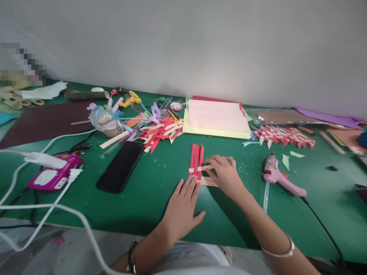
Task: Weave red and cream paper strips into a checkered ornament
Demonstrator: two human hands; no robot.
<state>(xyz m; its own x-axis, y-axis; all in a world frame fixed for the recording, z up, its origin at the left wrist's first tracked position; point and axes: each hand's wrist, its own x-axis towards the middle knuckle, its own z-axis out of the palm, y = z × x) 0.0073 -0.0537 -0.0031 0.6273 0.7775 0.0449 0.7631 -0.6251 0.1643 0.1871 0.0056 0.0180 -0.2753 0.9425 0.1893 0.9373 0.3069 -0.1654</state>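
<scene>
Three red paper strips [196, 157] lie side by side on the green table [155, 179], crossed by pale pink strips [197, 169]. My left hand [181, 210] lies flat and open, its fingertips pressing on the near ends of the red strips. On the right side of the weave, my right hand [225, 173] has its fingers curled and pinches the end of a pale pink strip.
A black phone [120, 166] lies left of the weave, with a heap of red and pink strips [160, 131] behind it. A pink glue gun [276, 175] lies to the right. A finished red-and-white woven band [283, 136], paper sheets [216, 116] and a pink power strip [54, 173] are also here.
</scene>
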